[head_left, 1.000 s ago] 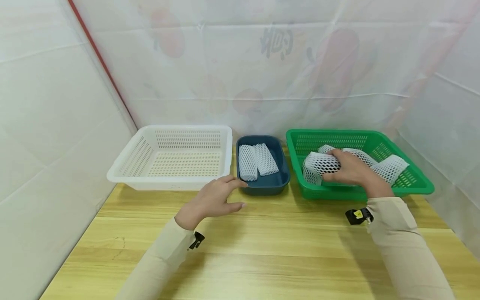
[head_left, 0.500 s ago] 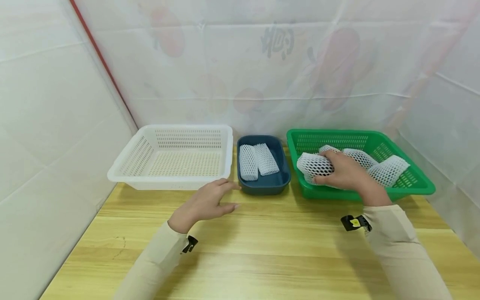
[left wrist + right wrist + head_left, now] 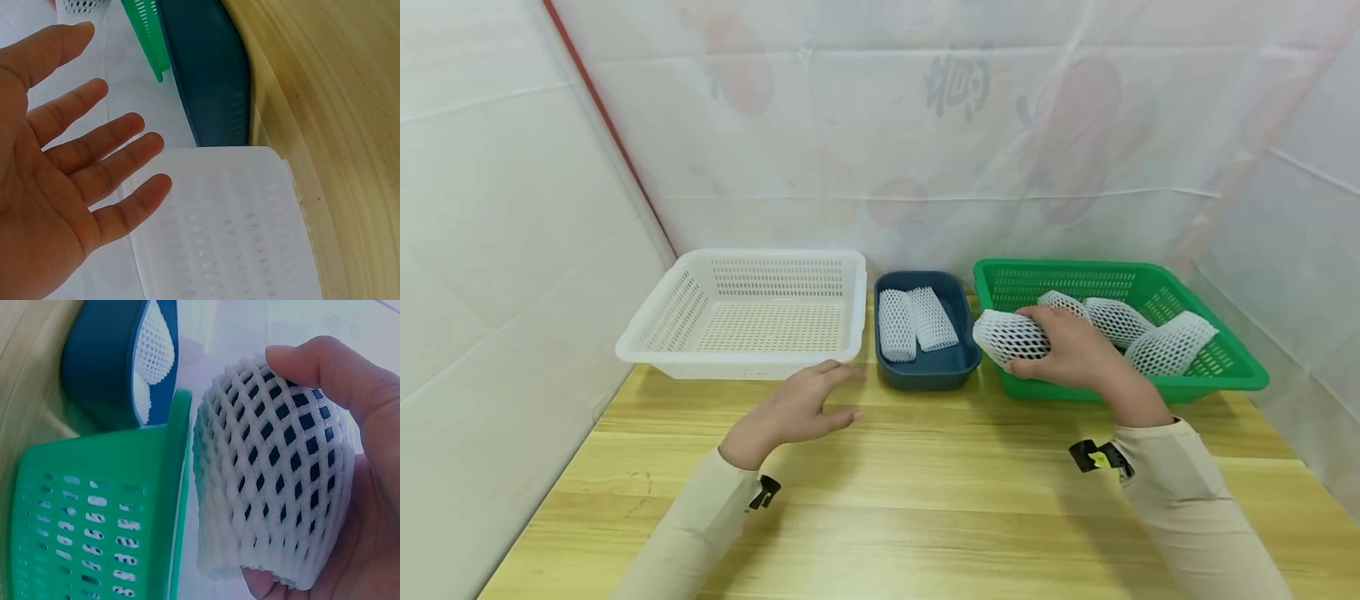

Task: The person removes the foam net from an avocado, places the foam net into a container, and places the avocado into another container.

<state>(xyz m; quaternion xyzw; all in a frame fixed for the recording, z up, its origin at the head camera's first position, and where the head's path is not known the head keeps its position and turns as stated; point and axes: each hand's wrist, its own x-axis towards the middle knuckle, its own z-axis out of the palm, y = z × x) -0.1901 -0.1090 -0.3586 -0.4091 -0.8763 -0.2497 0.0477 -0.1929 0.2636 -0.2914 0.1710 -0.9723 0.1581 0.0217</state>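
My right hand point(image 3: 1071, 354) grips a white foam net sleeve point(image 3: 1011, 336) at the left rim of the green basket point(image 3: 1195, 385). Something dark shows through the mesh in the right wrist view, where thumb and fingers wrap round the sleeve point(image 3: 269, 456); its kind is hidden. Several more netted things, such as the foam net sleeve point(image 3: 1172, 343) at the right, lie inside the green basket. My left hand point(image 3: 793, 408) hovers over the table near the white basket's front corner. In the left wrist view its fingers point(image 3: 94, 147) are spread and hold nothing.
Between the two baskets stands a dark blue bin point(image 3: 943, 379) with two flattened foam net sleeves point(image 3: 897, 325) in it. The white perforated basket point(image 3: 741, 367) is at the left. White sheeting point(image 3: 880, 125) hangs behind the wooden table point(image 3: 925, 500).
My right hand has carried the netted thing leftward, from inside the green basket to its left rim. The left hand has drawn back left, away from the blue bin.
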